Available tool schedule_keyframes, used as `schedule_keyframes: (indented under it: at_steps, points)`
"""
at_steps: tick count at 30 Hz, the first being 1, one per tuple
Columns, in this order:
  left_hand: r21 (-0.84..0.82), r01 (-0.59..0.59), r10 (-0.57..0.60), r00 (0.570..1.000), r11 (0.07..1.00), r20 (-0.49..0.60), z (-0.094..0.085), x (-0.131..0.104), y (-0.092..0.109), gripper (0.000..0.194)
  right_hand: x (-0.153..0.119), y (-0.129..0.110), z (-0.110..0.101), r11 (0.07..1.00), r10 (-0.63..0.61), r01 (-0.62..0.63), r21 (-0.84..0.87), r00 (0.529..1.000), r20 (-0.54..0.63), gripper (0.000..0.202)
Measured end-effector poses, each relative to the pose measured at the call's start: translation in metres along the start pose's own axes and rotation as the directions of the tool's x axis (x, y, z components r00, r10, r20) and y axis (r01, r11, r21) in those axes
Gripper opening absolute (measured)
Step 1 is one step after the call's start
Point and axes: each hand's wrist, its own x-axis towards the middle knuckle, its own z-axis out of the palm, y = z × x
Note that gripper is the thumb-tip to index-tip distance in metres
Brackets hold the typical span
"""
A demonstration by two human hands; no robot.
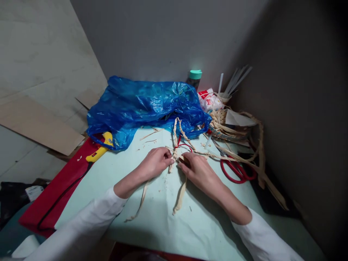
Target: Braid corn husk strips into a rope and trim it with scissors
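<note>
My left hand (157,162) and my right hand (198,170) meet over the table's middle, fingers pinched on pale dried-fibre strips. Between them the strips cross at the base of a braided fibre loop (175,134), which points away from me. A red cord (187,145) is tied around the loop near my fingertips. One strip end (180,195) hangs down below my right hand, and a thinner strip end (141,203) trails below my left. Exactly how the strips cross is hidden by my fingers.
A blue plastic bag (146,105) lies behind my hands. Red-handled scissors (236,172) are at right, near a woven basket of fibre (225,132). A yellow glue gun (100,146) lies at left. A green-lidded jar (195,76) stands by the wall. Fibre scraps dot the pale table cover (152,232).
</note>
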Motion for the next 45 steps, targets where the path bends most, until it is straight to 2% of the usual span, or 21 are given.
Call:
schedule_keyframes:
  at_steps: [2, 4, 6, 11, 14, 20, 25, 28, 30, 34, 37, 42, 45]
  points:
    - [-0.246, 0.048, -0.039, 0.998, 0.968, 0.041, 0.001, 0.001, -0.001, 0.014, 0.002, 0.002, -0.002, 0.994, 0.012, -0.013, 0.106, 1.000, 0.009, 0.024]
    - [-0.471, 0.106, -0.072, 0.993, 0.875, 0.090, 0.001, 0.002, 0.000, 0.016, 0.004, 0.005, -0.005, 0.966, 0.030, -0.038, 0.255, 0.999, 0.034, 0.023]
    - [-0.609, 0.159, -0.110, 0.987, 0.777, 0.118, 0.003, 0.003, 0.003, 0.016, 0.005, 0.008, -0.006, 0.916, 0.033, -0.054, 0.398, 0.998, 0.059, 0.020]
    - [-0.762, 0.261, -0.104, 0.963, 0.593, 0.249, 0.008, 0.006, 0.005, 0.023, 0.004, 0.008, -0.004, 0.783, 0.018, -0.075, 0.617, 0.995, 0.097, 0.015]
    - [-0.782, 0.317, -0.117, 0.946, 0.537, 0.303, 0.010, 0.009, 0.004, 0.026, 0.003, 0.007, -0.005, 0.735, 0.043, -0.120, 0.667, 0.991, 0.131, 0.016]
    - [-0.724, 0.353, -0.210, 0.935, 0.592, 0.285, 0.012, 0.013, 0.004, 0.023, 0.003, 0.010, -0.006, 0.694, 0.088, -0.182, 0.697, 0.982, 0.169, 0.018]
    - [-0.694, 0.265, -0.124, 0.961, 0.670, 0.247, 0.013, 0.011, 0.002, 0.021, 0.003, 0.009, -0.010, 0.697, 0.124, -0.229, 0.680, 0.972, 0.200, 0.020]
    - [-0.679, 0.249, -0.113, 0.965, 0.691, 0.238, 0.012, 0.009, 0.002, 0.021, 0.003, 0.008, -0.011, 0.716, 0.133, -0.251, 0.651, 0.965, 0.227, 0.020]
    - [-0.688, 0.260, -0.120, 0.962, 0.677, 0.245, 0.011, 0.009, 0.003, 0.021, 0.003, 0.008, -0.012, 0.735, 0.145, -0.255, 0.628, 0.964, 0.221, 0.023]
    - [-0.758, 0.339, -0.132, 0.937, 0.557, 0.323, 0.008, 0.011, 0.004, 0.017, 0.003, 0.007, -0.013, 0.766, 0.155, -0.235, 0.599, 0.971, 0.184, 0.023]
    - [-0.792, 0.344, -0.126, 0.937, 0.504, 0.327, 0.008, 0.012, 0.004, 0.014, 0.002, 0.002, -0.014, 0.748, 0.147, -0.224, 0.624, 0.974, 0.173, 0.019]
    - [-0.787, 0.275, -0.102, 0.959, 0.553, 0.264, 0.008, 0.011, 0.006, 0.012, 0.001, -0.003, -0.009, 0.681, 0.034, -0.219, 0.699, 0.963, 0.268, 0.015]
    - [-0.764, 0.269, -0.102, 0.960, 0.586, 0.260, 0.007, 0.010, 0.006, 0.011, 0.001, 0.000, -0.008, 0.671, 0.041, -0.252, 0.698, 0.952, 0.304, 0.020]
